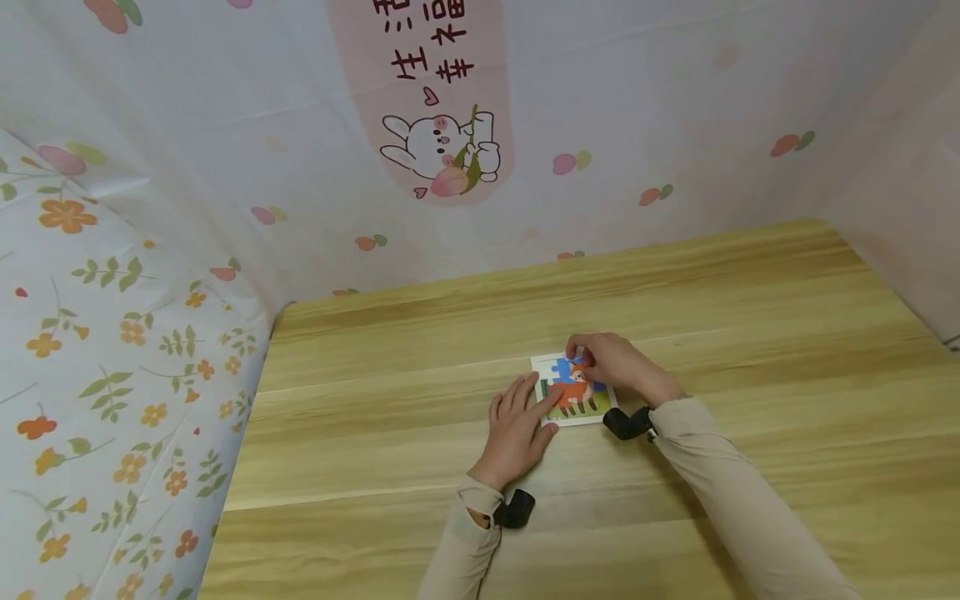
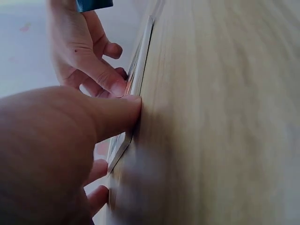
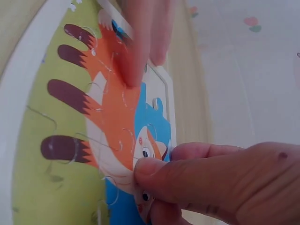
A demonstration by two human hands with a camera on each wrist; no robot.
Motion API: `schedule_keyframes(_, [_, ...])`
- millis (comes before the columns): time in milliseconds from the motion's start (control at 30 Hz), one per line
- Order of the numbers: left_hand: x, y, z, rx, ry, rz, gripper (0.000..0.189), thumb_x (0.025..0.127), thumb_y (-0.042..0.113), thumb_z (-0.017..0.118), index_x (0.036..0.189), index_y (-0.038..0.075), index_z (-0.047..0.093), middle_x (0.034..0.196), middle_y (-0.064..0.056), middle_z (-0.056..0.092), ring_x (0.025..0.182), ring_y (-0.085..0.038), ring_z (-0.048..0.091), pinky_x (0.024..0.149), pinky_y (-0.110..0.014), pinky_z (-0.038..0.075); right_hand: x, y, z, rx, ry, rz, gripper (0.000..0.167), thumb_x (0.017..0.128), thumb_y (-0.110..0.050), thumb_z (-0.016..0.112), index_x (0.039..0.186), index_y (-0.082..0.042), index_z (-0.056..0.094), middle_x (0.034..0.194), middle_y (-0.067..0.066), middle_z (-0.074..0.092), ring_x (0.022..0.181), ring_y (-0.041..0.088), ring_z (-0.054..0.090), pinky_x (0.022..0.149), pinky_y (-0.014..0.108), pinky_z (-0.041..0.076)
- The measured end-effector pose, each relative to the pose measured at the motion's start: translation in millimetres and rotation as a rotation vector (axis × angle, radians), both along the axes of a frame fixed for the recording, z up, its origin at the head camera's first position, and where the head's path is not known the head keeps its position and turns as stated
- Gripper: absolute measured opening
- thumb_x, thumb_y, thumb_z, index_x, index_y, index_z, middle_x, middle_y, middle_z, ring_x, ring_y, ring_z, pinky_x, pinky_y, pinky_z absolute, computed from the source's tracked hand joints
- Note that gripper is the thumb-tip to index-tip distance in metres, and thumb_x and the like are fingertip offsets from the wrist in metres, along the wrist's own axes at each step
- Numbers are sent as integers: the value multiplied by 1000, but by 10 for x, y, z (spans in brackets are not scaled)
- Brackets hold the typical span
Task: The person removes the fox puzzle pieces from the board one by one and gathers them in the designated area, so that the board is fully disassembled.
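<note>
While right wrist shows fox puzzle, left wrist, apparently, its edge

High head view faces down — close wrist views share the puzzle.

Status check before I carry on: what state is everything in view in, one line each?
Fox puzzle: unfinished, far-left section missing
Tray: flat on the table, bare at that gap
Left hand: resting at the tray, thumb against its near edge
Right hand: fingers curled, thumb on the fox's face
Fox's face: partly covered; fully seated or not, cannot tell
Sleeves: down to the wrists
Back cloth: hanging, creased
</note>
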State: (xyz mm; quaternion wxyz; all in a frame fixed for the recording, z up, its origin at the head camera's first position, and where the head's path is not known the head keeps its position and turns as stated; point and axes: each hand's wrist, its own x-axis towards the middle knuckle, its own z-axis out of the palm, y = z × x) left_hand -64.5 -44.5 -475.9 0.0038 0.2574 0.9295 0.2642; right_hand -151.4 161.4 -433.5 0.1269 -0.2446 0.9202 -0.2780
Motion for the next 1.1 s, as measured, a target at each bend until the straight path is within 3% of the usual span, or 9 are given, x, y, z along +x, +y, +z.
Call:
schedule_keyframes(467, [-15, -20, -1, 39, -50, -2, 48, 93, 25, 56, 140, 19, 46, 149, -13, 26, 137, -31, 18, 102, -55, 16, -33, -41, 19, -2, 5, 52, 28, 74, 11, 63, 93, -5, 51, 75, 7, 52, 65, 19, 46, 59, 32, 40])
schedule_keyframes(1100, [-9, -10, 17, 51, -61, -2, 48, 93, 25, 56, 140, 19, 46, 149, -13, 25, 137, -31, 17, 102, -54, 16, 10, -7, -21, -39, 46, -1, 22, 76, 5, 69, 91, -5, 56, 74, 3, 53, 64, 15, 46, 61, 32, 40])
